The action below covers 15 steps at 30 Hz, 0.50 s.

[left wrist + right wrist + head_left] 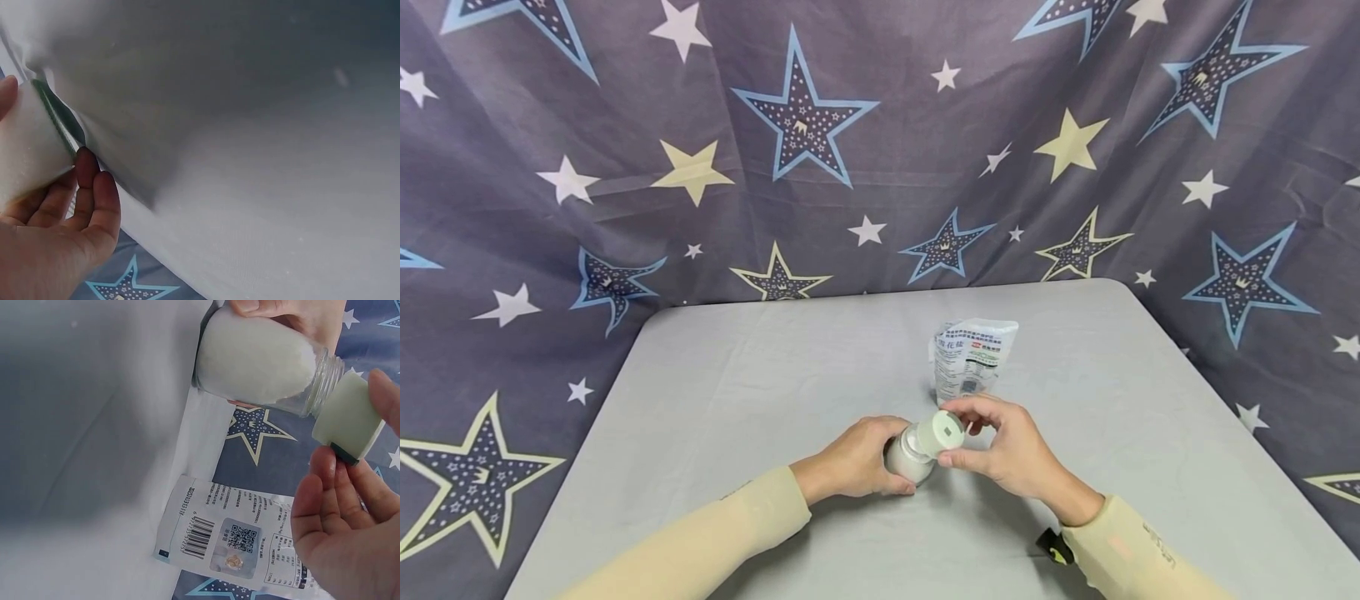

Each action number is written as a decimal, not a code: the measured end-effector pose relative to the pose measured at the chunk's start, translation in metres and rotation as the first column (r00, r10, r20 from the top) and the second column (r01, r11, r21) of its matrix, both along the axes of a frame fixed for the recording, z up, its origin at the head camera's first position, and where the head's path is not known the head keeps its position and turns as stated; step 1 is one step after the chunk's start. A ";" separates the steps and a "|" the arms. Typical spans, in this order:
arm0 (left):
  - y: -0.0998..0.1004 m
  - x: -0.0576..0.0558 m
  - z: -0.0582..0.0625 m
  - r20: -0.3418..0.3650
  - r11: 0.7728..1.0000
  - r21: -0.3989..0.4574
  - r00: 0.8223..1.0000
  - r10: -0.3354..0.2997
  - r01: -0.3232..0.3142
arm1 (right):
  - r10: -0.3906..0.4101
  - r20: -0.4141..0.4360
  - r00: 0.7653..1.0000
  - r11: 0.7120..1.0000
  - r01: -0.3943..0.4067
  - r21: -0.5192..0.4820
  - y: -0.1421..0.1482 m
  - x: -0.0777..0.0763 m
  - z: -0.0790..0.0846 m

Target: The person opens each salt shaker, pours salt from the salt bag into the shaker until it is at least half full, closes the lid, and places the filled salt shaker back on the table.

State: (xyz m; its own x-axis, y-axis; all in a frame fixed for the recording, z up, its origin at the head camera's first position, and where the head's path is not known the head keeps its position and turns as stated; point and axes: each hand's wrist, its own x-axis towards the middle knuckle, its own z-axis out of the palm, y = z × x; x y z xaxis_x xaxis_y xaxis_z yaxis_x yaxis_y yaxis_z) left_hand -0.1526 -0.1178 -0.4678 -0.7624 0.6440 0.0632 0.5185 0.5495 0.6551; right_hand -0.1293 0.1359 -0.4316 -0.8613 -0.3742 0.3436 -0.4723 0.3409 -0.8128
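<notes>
A clear glass jar (910,460) filled with white grains stands on the table, with my left hand (863,457) gripping its body from the left. In the right wrist view the jar's threaded neck (326,384) shows beside a pale green lid (350,415). My right hand (1011,446) pinches that lid between thumb and fingers, tilted at the jar's mouth. A dark green tab shows on the lid's edge. The left wrist view catches only part of the jar (28,140), with the left fingers (103,203) curled along it.
Just behind the right hand stands a printed white plastic bag (973,358), its barcode and QR code visible in the right wrist view. A pale grey cloth covers the table (775,375). A star-patterned curtain (865,192) hangs around its far and side edges.
</notes>
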 end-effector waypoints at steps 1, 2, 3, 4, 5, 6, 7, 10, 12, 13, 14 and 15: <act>0.000 0.000 0.000 0.000 1.000 0.003 1.000 -0.002 0.002 | 0.000 0.000 1.000 1.000 0.000 -0.001 0.000 0.000 0.000; 0.000 0.000 0.000 -0.001 1.000 0.007 1.000 -0.003 0.003 | 0.000 0.002 1.000 1.000 0.000 -0.002 0.000 0.000 0.000; 0.001 0.000 0.000 -0.001 1.000 0.008 1.000 -0.003 0.003 | -0.001 0.002 1.000 1.000 0.001 -0.002 0.000 0.000 0.000; 0.001 0.000 0.000 -0.002 1.000 0.011 1.000 -0.005 0.005 | -0.001 0.002 1.000 1.000 0.001 -0.003 0.000 0.000 0.000; 0.001 0.000 0.000 -0.002 1.000 0.013 1.000 -0.006 0.006 | 0.000 0.003 1.000 1.000 0.000 -0.003 0.000 0.000 0.001; 0.001 0.000 0.000 -0.004 1.000 0.016 1.000 -0.007 0.007 | 0.000 0.002 1.000 1.000 0.000 -0.003 0.000 0.000 0.001; 0.001 0.000 0.000 -0.005 1.000 0.018 1.000 -0.009 0.009 | 0.001 0.002 1.000 1.000 -0.001 -0.004 0.000 -0.001 0.001; 0.002 0.000 0.000 -0.006 1.000 0.024 1.000 -0.014 0.014 | 0.002 -0.001 1.000 1.000 -0.002 -0.004 -0.001 -0.001 0.001; 0.002 0.000 -0.001 -0.006 1.000 0.025 1.000 -0.016 0.016 | 0.003 -0.002 1.000 1.000 -0.003 -0.003 0.000 -0.001 0.000; 0.002 0.000 -0.001 -0.005 1.000 0.025 1.000 -0.016 0.016 | 0.003 -0.002 1.000 1.000 -0.003 -0.002 0.000 -0.002 0.000; 0.002 -0.001 0.000 -0.006 1.000 0.025 1.000 -0.015 0.016 | 0.003 -0.003 1.000 1.000 -0.003 -0.002 0.000 -0.002 0.001; 0.003 -0.001 0.000 -0.006 1.000 0.022 1.000 -0.015 0.015 | 0.004 -0.003 1.000 1.000 -0.004 -0.001 0.000 -0.002 0.001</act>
State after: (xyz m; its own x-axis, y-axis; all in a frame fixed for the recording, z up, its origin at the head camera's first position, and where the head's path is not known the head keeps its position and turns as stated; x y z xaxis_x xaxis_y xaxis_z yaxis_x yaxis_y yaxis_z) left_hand -0.1533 -0.1153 -0.4681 -0.7522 0.6538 0.0824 0.5307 0.5269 0.6639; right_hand -0.1314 0.1357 -0.4310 -0.8587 -0.3772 0.3468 -0.4763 0.3380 -0.8117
